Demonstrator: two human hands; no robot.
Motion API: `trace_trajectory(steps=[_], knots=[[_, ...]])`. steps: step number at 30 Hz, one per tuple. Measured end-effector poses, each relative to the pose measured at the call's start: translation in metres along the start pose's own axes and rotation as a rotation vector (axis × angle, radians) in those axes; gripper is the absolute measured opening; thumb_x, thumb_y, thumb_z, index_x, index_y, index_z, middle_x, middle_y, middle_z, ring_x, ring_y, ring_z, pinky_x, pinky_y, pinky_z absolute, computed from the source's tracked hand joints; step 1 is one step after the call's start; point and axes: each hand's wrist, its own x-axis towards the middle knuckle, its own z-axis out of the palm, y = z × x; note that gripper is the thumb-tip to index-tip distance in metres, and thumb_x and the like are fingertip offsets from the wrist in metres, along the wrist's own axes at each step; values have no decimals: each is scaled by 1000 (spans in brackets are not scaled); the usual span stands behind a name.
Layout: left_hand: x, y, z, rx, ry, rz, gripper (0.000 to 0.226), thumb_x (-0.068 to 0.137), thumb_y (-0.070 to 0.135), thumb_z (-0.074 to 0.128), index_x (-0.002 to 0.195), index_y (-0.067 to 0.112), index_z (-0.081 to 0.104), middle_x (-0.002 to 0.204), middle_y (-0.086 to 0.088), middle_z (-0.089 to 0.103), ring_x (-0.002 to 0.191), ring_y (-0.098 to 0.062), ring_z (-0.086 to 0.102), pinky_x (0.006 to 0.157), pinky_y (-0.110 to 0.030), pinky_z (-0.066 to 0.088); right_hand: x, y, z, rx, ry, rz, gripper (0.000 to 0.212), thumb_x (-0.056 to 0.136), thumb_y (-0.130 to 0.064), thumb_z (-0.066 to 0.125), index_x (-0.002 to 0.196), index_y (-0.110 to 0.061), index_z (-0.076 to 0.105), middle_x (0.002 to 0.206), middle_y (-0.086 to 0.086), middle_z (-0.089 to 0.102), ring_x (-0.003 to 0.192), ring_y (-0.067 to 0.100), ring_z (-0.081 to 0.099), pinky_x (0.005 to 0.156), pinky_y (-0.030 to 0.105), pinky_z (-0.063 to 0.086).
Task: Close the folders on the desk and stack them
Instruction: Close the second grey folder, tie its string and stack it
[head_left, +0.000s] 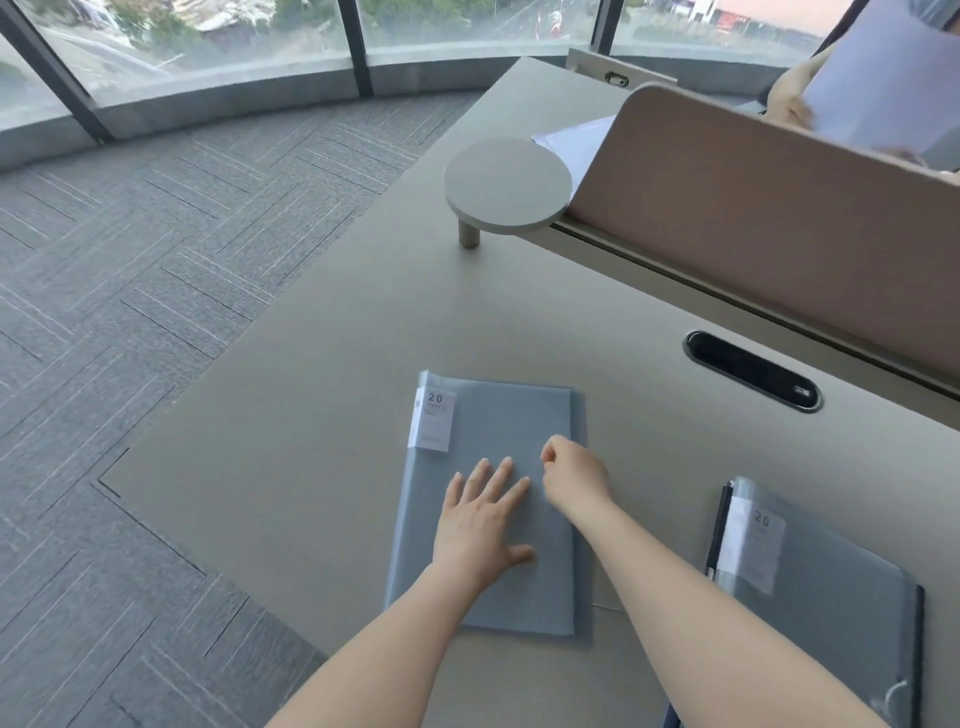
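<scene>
A grey-blue folder (498, 415) with a white "20" label lies closed on the desk (322, 395). My left hand (483, 525) rests flat on its cover, fingers spread. My right hand (571, 470) hovers at the folder's right side with fingers curled in, and I see nothing in it. A second, darker grey folder (831, 603) with the same white label and a black spine lies closed to the right, near my right forearm. A dark blue edge (670, 719) peeks out at the bottom under my right arm.
A round raised shelf (506, 184) on a short leg stands at the back of the desk. A beige divider panel (753, 218) runs along the right. A black cable slot (753, 371) sits in front of it. Another person holds paper (883, 78) behind the divider.
</scene>
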Motion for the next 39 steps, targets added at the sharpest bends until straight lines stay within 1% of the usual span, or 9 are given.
trace_trajectory(steps=[3,6,11,14,19,23,28,34,39], knots=[[0,-2,3,-4,10,-10,97,84,62,58,158,26,5,167,11,-3,154,-18,-8,123,-42,-5,-4,-10,5,-63,-25,-106,15,90,-10,49,98,-16,59,102,10,69,96,32,62,67,28,36],[-1,-3,3,-25,17,-9,101,84,62,59,158,27,0,167,12,-3,154,-17,-8,123,-42,-5,-17,-15,10,-106,-66,-158,8,92,-13,46,89,-21,49,100,12,68,93,33,63,66,30,38],[0,-5,6,-31,35,-10,98,84,64,57,158,26,5,167,12,-1,154,-17,-7,124,-41,-3,-39,-3,15,-106,-72,-229,16,90,-6,43,89,-21,40,95,13,68,89,34,63,63,30,33],[0,-6,8,-23,30,-12,98,85,64,56,158,25,5,167,13,-3,154,-16,-8,124,-41,-3,-47,11,20,-54,-44,-190,18,87,-3,45,90,-20,42,91,14,68,80,34,59,60,31,31],[0,-4,6,-15,19,-13,99,85,62,57,158,25,2,166,13,-6,153,-15,-9,124,-40,-4,-48,39,15,59,53,-64,12,91,-9,51,87,-20,46,85,14,68,82,38,62,60,34,32],[0,-4,7,-19,23,-11,99,84,63,57,158,26,3,167,13,-5,153,-15,-9,124,-40,-3,-38,48,2,102,73,7,17,89,-6,51,84,-20,43,75,4,57,76,34,57,62,34,34],[0,-4,5,-22,18,-15,99,84,63,56,158,26,2,166,14,-6,153,-14,-10,124,-40,-4,-13,36,-9,129,73,23,16,87,-6,51,83,-20,44,77,6,61,76,33,55,65,36,41],[-1,-5,6,-22,14,-12,99,85,63,56,158,26,2,166,14,-7,153,-15,-11,124,-41,-5,10,15,-9,105,63,-31,17,87,-6,54,83,-20,46,92,11,70,89,35,63,71,35,44],[-1,-6,6,-6,-8,-17,99,85,64,55,158,26,1,166,14,-8,153,-15,-11,124,-41,-5,11,14,-4,138,54,-15,14,87,-11,59,83,-20,50,89,8,70,89,33,63,71,33,43]])
